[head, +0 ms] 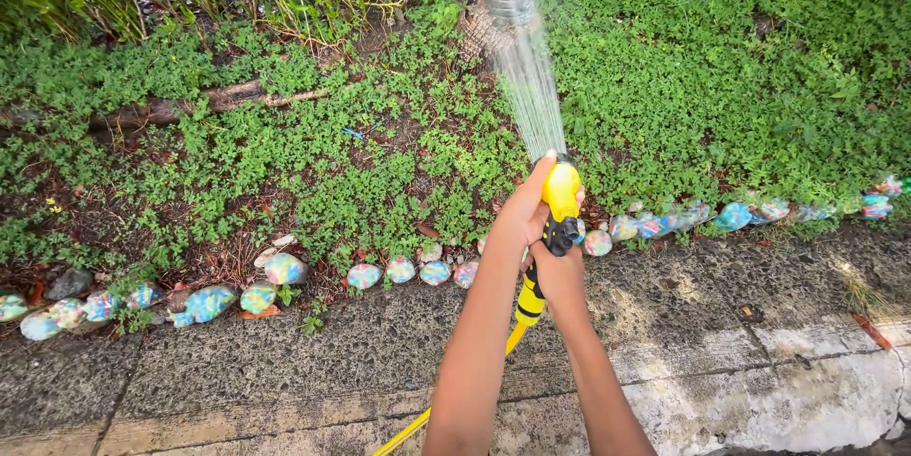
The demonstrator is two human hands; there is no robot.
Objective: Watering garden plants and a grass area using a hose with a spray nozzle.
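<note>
Both forearms rise from six o'clock, the left hand (pixel 520 214) and right hand (pixel 560 276) each with grip clamped on the yellow spray nozzle (pixel 560 195) at centre. Water (pixel 531 86) fans toward twelve o'clock over green groundcover (pixel 702 86). Painted stones (pixel 285 269) run from nine to three o'clock along the concrete curb (pixel 285 361).
</note>
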